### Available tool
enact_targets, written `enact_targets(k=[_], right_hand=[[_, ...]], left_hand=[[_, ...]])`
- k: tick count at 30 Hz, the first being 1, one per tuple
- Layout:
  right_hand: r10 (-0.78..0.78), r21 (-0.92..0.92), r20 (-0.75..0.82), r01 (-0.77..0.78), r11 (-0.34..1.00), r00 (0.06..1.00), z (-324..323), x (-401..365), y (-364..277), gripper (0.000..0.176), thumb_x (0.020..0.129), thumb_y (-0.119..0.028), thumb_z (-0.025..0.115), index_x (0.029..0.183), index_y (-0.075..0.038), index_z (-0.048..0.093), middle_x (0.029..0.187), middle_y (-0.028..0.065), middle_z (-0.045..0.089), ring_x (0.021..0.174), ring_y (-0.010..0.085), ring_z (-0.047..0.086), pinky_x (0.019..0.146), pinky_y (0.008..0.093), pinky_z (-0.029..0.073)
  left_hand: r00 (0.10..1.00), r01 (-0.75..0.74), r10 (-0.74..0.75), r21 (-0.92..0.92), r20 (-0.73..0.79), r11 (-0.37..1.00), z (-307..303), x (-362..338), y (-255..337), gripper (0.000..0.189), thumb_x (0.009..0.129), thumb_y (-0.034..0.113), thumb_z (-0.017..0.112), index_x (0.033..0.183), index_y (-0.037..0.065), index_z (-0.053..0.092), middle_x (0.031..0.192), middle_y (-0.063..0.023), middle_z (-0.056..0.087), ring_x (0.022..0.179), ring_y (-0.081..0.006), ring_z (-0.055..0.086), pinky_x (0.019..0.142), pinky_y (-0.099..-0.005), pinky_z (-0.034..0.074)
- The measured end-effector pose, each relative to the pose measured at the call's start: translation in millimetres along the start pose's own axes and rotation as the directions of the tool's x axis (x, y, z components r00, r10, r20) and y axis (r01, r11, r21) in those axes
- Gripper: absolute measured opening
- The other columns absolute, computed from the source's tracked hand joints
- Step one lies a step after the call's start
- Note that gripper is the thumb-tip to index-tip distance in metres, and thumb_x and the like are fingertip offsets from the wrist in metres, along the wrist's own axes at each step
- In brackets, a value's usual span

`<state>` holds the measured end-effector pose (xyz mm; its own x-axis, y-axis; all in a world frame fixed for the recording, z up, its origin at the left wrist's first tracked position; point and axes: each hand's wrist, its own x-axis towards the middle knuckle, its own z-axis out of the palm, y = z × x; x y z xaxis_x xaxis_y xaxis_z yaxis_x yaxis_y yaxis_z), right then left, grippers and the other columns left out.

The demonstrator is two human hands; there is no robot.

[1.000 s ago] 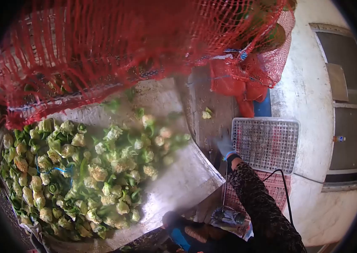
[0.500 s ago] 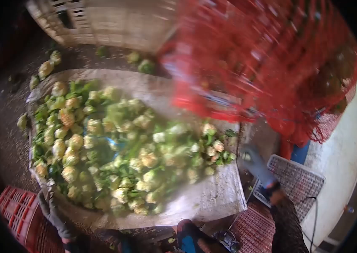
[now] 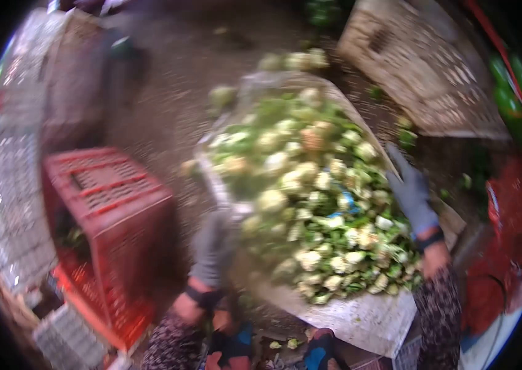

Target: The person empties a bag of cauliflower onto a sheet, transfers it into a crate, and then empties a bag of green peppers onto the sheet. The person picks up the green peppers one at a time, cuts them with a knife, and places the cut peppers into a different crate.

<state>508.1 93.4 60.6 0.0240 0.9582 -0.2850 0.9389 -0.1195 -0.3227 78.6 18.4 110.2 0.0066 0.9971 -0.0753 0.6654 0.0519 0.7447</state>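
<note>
Sheet of vegetables [image 3: 366, 313], dirty floor [image 3: 156, 92].

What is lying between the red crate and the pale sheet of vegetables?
In the head view, the left gloved hand shows between the red crate and the sheet, with brown floor.

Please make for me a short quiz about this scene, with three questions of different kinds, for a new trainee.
1. Where does the red crate stand in the picture?
a) left of the pale sheet
b) right of the pale sheet
c) on top of the vegetables

2. True or false: the left hand and the right hand both wear gloves.

3. Fill in the colour: a ____ strip lies among the vegetables.

Key: 1 a; 2 true; 3 blue
</note>
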Motion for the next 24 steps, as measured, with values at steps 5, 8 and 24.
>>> enact_targets(k=[5, 8, 24], right_hand=[[-0.297, -0.123, 0.017, 0.296, 0.947, 0.955, -15, -76, -78, 0.034, 0.095, -0.016, 0.063, 0.129, -0.014, 0.066, 0.085, 0.0180, 0.067, 0.069, 0.0378, 0.066, 0.061, 0.0448, 0.055], [-0.240, -0.201, 0.084, 0.252, 0.947, 0.967, -3, -103, -86, 0.072, 0.092, -0.019, 0.063, 0.159, -0.025, 0.036, 0.098, 0.0135, 0.066, 0.066, 0.0342, 0.064, 0.059, 0.0453, 0.053], [-0.055, 0.114, 0.050, 0.049, 0.992, 0.997, -5, -194, -69, 0.043, 0.099, -0.017, 0.049, 0.142, -0.020, 0.054, 0.106, 0.0128, 0.067, 0.089, 0.0281, 0.070, 0.069, 0.0426, 0.058]], left_hand=[[0.930, -0.036, -0.010, 0.118, 0.368, 0.992, -7, -8, 63, 0.072, 0.084, -0.008, 0.067, 0.149, 0.020, 0.052, 0.097, -0.0048, 0.074, 0.070, -0.0170, 0.069, 0.055, -0.0265, 0.055], [0.853, -0.445, 0.311, 0.272, 0.419, 0.853, 13, 3, 82, 0.092, 0.090, -0.009, 0.053, 0.163, 0.034, 0.017, 0.063, 0.0003, 0.038, 0.050, -0.0139, 0.047, 0.041, -0.0291, 0.045], [0.830, -0.448, 0.289, 0.261, 0.477, 0.855, 89, 22, 104, 0.014, 0.084, 0.020, 0.072, 0.096, 0.022, 0.067, 0.081, -0.0049, 0.066, 0.069, -0.0298, 0.069, 0.058, -0.0421, 0.054]])
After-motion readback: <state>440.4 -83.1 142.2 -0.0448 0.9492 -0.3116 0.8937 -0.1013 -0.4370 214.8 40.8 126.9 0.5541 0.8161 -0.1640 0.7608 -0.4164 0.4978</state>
